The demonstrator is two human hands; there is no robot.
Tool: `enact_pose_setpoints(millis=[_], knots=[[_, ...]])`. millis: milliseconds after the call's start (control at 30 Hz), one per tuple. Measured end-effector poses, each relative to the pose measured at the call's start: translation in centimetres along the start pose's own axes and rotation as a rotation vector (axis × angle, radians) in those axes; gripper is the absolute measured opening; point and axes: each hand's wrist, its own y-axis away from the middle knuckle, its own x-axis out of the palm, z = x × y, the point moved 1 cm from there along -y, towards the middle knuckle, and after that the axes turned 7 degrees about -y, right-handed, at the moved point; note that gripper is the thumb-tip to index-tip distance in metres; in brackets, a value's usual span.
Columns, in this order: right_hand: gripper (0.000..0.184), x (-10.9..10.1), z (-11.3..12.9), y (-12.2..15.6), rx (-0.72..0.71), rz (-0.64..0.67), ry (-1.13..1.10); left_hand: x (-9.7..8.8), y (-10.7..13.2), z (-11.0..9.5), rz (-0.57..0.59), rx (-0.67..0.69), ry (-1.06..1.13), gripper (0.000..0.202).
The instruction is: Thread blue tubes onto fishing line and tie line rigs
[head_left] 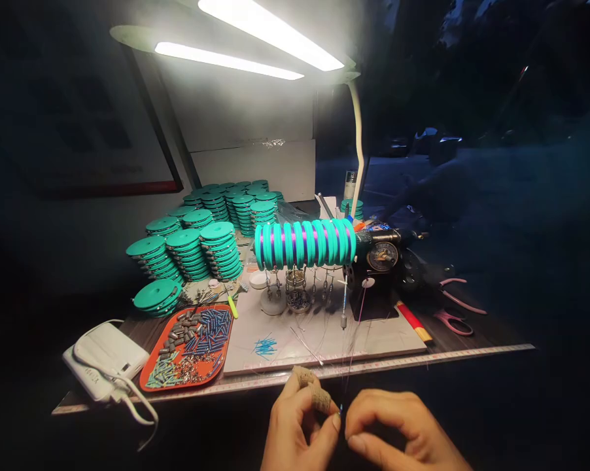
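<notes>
My left hand [302, 422], with tan tape round two fingers, pinches a small blue piece [341, 409] at the lower end of thin lines. Close on its right is my right hand [400, 428], fingers curled and thumb near the forefinger; anything between them is too fine to make out. The lines rise toward a row of teal spools [302, 243] with purple bands, mounted sideways on a black machine [381, 281]. From the spools hang small metal fittings and a grey cylindrical weight [343, 321].
An orange tray [148, 379] of weights, beads and small metal parts lies left, beside a white power bank with cable [99, 363]. Stacked teal spools [182, 252] stand behind. Blue tube pieces [265, 347] lie on the board; pink-handled scissors [454, 324] are right. A lamp [358, 144] overhangs.
</notes>
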Motion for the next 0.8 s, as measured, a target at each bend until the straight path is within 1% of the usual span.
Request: enact_pose_setpoints(millis=[67, 100, 167, 233, 300, 333, 400, 433, 500, 600, 633, 667, 700, 800], knots=[[0.02, -0.8, 0.7, -0.9, 0.067, 0.021, 0.006, 0.2, 0.1, 0.5, -0.046, -0.005, 0.037, 0.009], [0.021, -1.2, 0.9, -1.4, 0.098, 0.04, 0.047, 0.2, 0.1, 0.7, -0.075, -0.001, 0.038, 0.011], [0.023, -1.8, 1.1, -2.4, 0.128, 0.127, 0.194, 0.3, 0.1, 0.5, -0.107, 0.018, 0.01, 0.012], [0.019, -2.1, 1.0, -3.5, 0.142, 0.247, 0.314, 0.3, 0.1, 0.0, -0.126, 0.043, -0.041, 0.013], [0.014, -2.0, 0.6, -4.3, 0.199, 0.337, 0.304, 0.1, 0.1, -0.4, -0.149, 0.08, -0.11, 0.013], [0.012, -1.9, 0.4, -4.5, 0.231, 0.347, 0.283, 0.0, 0.1, -0.5, -0.158, 0.092, -0.142, 0.013], [0.01, -1.5, -0.1, -4.6, 0.257, 0.328, 0.317, -0.1, -0.1, -0.2, -0.122, 0.077, -0.178, 0.013], [0.01, -1.2, -0.3, -4.5, 0.239, 0.312, 0.379, 0.0, -0.2, 0.2, -0.094, 0.047, -0.17, 0.013], [0.011, -0.7, -0.8, -4.0, 0.132, 0.278, 0.538, 0.2, -0.5, 1.5, -0.038, -0.055, -0.1, 0.015], [0.018, -0.3, -1.3, -3.1, -0.104, 0.215, 0.711, 0.8, -0.8, 3.2, -0.034, -0.186, 0.063, 0.02], [0.02, -0.3, -1.3, -2.9, -0.146, 0.194, 0.725, 1.0, -0.8, 3.5, -0.035, -0.206, 0.101, 0.021], [0.02, -0.4, -1.4, -2.8, -0.139, 0.178, 0.709, 1.2, -0.7, 3.6, -0.04, -0.213, 0.123, 0.021], [0.018, -0.5, -1.3, -2.9, -0.084, 0.174, 0.663, 1.3, -0.7, 3.6, -0.052, -0.208, 0.125, 0.021], [0.012, -0.7, -1.1, -3.5, 0.165, 0.179, 0.48, 1.4, -0.4, 3.2, -0.093, -0.17, 0.074, 0.024]])
